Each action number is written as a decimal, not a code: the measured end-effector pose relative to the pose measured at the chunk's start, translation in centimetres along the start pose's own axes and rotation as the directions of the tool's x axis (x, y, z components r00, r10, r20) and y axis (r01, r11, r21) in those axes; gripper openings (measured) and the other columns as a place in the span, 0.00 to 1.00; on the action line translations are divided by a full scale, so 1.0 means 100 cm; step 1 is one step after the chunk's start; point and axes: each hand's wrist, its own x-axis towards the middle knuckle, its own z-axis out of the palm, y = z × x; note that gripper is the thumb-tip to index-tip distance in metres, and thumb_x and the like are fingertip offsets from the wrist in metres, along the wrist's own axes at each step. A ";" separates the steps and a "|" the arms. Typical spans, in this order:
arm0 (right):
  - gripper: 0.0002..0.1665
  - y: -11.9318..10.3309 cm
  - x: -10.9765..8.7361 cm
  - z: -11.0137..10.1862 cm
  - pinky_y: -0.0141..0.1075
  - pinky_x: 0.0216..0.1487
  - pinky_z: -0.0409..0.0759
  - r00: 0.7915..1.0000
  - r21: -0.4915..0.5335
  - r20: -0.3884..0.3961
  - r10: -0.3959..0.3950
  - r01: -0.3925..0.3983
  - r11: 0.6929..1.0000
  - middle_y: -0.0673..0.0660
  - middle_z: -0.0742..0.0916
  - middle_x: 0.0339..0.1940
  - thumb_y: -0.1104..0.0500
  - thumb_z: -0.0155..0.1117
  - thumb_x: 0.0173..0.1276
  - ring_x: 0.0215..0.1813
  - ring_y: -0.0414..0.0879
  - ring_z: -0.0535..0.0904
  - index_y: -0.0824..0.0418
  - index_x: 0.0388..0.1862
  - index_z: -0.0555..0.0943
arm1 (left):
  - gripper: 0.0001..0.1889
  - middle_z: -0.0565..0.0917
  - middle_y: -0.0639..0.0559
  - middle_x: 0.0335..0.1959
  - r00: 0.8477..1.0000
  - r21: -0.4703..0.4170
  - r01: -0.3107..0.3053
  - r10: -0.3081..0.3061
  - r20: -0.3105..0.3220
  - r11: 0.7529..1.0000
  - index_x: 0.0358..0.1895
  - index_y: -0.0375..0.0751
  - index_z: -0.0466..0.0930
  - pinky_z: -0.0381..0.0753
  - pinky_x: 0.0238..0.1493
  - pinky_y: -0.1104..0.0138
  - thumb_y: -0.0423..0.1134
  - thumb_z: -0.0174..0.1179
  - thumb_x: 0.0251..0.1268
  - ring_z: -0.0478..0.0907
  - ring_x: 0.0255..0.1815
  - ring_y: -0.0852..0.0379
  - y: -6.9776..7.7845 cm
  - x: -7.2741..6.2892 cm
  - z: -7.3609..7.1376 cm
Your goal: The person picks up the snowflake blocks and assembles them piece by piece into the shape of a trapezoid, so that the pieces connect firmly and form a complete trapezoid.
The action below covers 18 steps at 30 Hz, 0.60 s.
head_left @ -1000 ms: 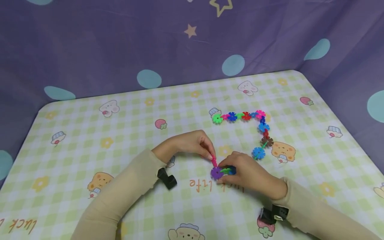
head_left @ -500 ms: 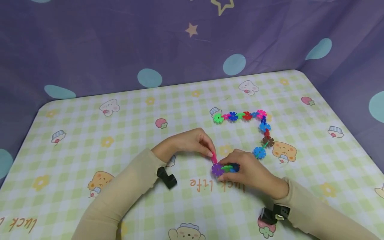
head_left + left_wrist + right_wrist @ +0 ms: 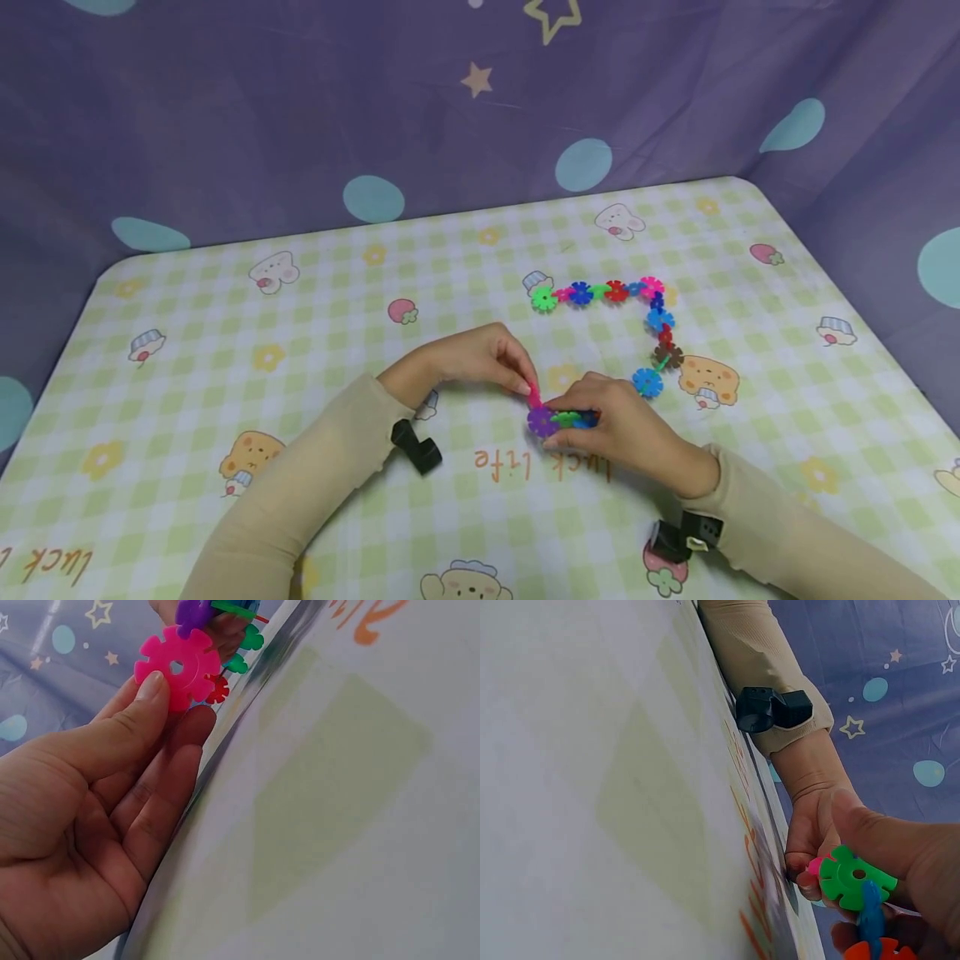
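Observation:
My left hand (image 3: 480,358) pinches a pink snowflake disc (image 3: 196,664) between thumb and fingers. The disc is notched around its edge, with a hole in the middle. Right at its edge is a purple snowflake disc (image 3: 542,422), the end piece of a linked string. My right hand (image 3: 622,425) grips that string just behind the purple disc. In the right wrist view, a green disc (image 3: 838,883), a blue disc (image 3: 871,919) and an orange disc (image 3: 885,949) show by the right thumb. The palm hides part of the string.
A bent chain of linked discs lies beyond the right hand, from a bright green disc (image 3: 544,299) past a pink corner disc (image 3: 651,287) to a light blue disc (image 3: 647,382). The checked tablecloth (image 3: 337,517) covers the table; a purple curtain (image 3: 300,108) hangs behind.
The purple disc and right hand have shifted slightly away from the person, toward the left fingers; less of the pink disc shows between them. The chain lying beyond is unchanged.

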 end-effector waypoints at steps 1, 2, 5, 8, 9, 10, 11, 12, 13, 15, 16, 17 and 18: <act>0.19 0.001 0.000 0.000 0.30 0.34 0.76 1.000 0.008 0.001 -0.004 0.004 1.000 0.43 0.87 0.32 0.54 0.77 0.48 0.36 0.35 0.77 0.59 0.39 0.87 | 0.06 0.87 0.45 0.31 1.000 -0.004 -0.003 0.003 0.000 1.000 0.37 0.25 0.84 0.80 0.36 0.69 0.26 0.61 0.60 0.82 0.32 0.60 0.000 0.000 0.000; 0.19 0.001 0.000 0.000 0.30 0.33 0.76 1.000 0.015 -0.001 -0.006 0.006 1.000 0.43 0.87 0.32 0.54 0.77 0.48 0.35 0.35 0.78 0.60 0.39 0.87 | 0.06 0.87 0.45 0.31 1.000 -0.008 -0.003 0.003 0.000 1.000 0.37 0.24 0.84 0.80 0.36 0.69 0.26 0.61 0.59 0.82 0.32 0.61 -0.001 0.001 0.001; 0.18 0.002 0.000 0.001 0.30 0.32 0.77 1.000 0.043 -0.005 -0.012 0.012 0.999 0.44 0.87 0.31 0.55 0.78 0.48 0.35 0.35 0.78 0.61 0.39 0.87 | 0.06 0.87 0.44 0.30 1.000 -0.009 -0.006 0.006 -0.003 1.000 0.37 0.24 0.83 0.81 0.35 0.69 0.25 0.61 0.59 0.82 0.32 0.61 -0.002 0.001 0.002; 0.18 0.004 0.000 0.001 0.29 0.31 0.77 1.000 0.062 -0.012 -0.018 0.019 0.998 0.45 0.87 0.30 0.56 0.78 0.47 0.34 0.36 0.78 0.61 0.38 0.88 | 0.06 0.87 0.44 0.30 1.000 0.012 -0.008 0.008 -0.009 1.000 0.36 0.24 0.84 0.80 0.35 0.70 0.25 0.62 0.57 0.82 0.30 0.61 -0.002 0.002 0.002; 0.18 0.004 0.000 0.001 0.29 0.31 0.77 1.000 0.066 -0.016 -0.022 0.023 0.998 0.45 0.87 0.30 0.56 0.78 0.47 0.34 0.36 0.78 0.62 0.37 0.88 | 0.05 0.87 0.44 0.29 1.000 0.019 -0.010 0.010 -0.011 1.000 0.35 0.24 0.84 0.80 0.34 0.70 0.25 0.63 0.57 0.82 0.30 0.61 -0.002 0.002 0.002; 0.18 0.005 0.000 0.001 0.29 0.31 0.77 0.999 0.067 -0.021 -0.027 0.028 0.997 0.46 0.87 0.30 0.56 0.78 0.47 0.33 0.36 0.78 0.63 0.37 0.88 | 0.05 0.87 0.44 0.29 1.000 0.024 -0.010 0.010 -0.014 1.000 0.35 0.24 0.84 0.79 0.34 0.70 0.24 0.63 0.57 0.82 0.29 0.61 -0.002 0.003 0.002; 0.18 0.006 0.000 0.001 0.29 0.30 0.77 0.999 0.066 -0.028 -0.032 0.034 0.997 0.46 0.87 0.30 0.57 0.78 0.46 0.33 0.36 0.79 0.63 0.37 0.88 | 0.05 0.87 0.44 0.29 1.000 0.027 -0.011 0.011 -0.017 1.000 0.35 0.23 0.84 0.79 0.34 0.70 0.24 0.63 0.56 0.82 0.29 0.61 -0.002 0.003 0.002; 0.18 0.006 0.000 0.002 0.29 0.30 0.77 0.999 0.063 -0.036 -0.041 0.044 0.997 0.47 0.87 0.29 0.57 0.78 0.46 0.33 0.37 0.79 0.63 0.36 0.88 | 0.05 0.86 0.43 0.28 1.000 0.030 -0.011 0.012 -0.019 0.999 0.34 0.23 0.84 0.79 0.34 0.70 0.24 0.63 0.56 0.81 0.29 0.62 -0.002 0.004 0.003; 0.18 0.007 0.000 0.002 0.29 0.30 0.76 0.998 0.061 -0.043 -0.054 0.056 0.997 0.48 0.87 0.29 0.58 0.78 0.45 0.32 0.37 0.79 0.64 0.36 0.87 | 0.05 0.86 0.43 0.28 1.000 0.034 -0.014 0.015 -0.018 0.999 0.34 0.23 0.84 0.79 0.35 0.70 0.24 0.63 0.55 0.82 0.29 0.62 -0.002 0.005 0.003; 0.18 0.008 0.000 0.004 0.29 0.29 0.76 0.995 0.062 -0.053 -0.081 0.084 0.995 0.49 0.87 0.28 0.59 0.79 0.44 0.32 0.38 0.79 0.65 0.35 0.87 | 0.05 0.86 0.42 0.28 1.000 0.025 -0.019 0.019 -0.002 1.000 0.34 0.22 0.83 0.80 0.35 0.69 0.23 0.63 0.55 0.82 0.29 0.61 -0.002 0.006 0.005; 0.18 0.008 0.000 0.005 0.28 0.29 0.76 0.994 0.061 -0.053 -0.094 0.097 0.993 0.49 0.87 0.28 0.59 0.79 0.43 0.31 0.38 0.79 0.65 0.34 0.87 | 0.05 0.86 0.42 0.29 1.000 0.026 -0.023 0.022 0.006 0.999 0.34 0.22 0.83 0.80 0.36 0.68 0.23 0.63 0.55 0.82 0.29 0.61 -0.001 0.006 0.006; 0.18 0.008 0.001 0.006 0.28 0.29 0.76 0.993 0.060 -0.051 -0.103 0.106 0.993 0.49 0.87 0.28 0.59 0.79 0.43 0.31 0.38 0.79 0.65 0.34 0.87 | 0.05 0.86 0.42 0.29 1.000 0.027 -0.026 0.025 0.013 0.999 0.34 0.22 0.83 0.80 0.36 0.68 0.24 0.63 0.55 0.82 0.29 0.61 -0.001 0.007 0.006; 0.18 0.007 0.001 0.007 0.28 0.29 0.75 0.993 0.059 -0.049 -0.109 0.112 0.992 0.50 0.87 0.28 0.59 0.79 0.43 0.31 0.37 0.78 0.65 0.34 0.87 | 0.05 0.86 0.43 0.29 0.999 0.031 -0.030 0.030 0.016 0.999 0.34 0.22 0.83 0.81 0.36 0.68 0.24 0.64 0.55 0.82 0.29 0.61 -0.002 0.007 0.007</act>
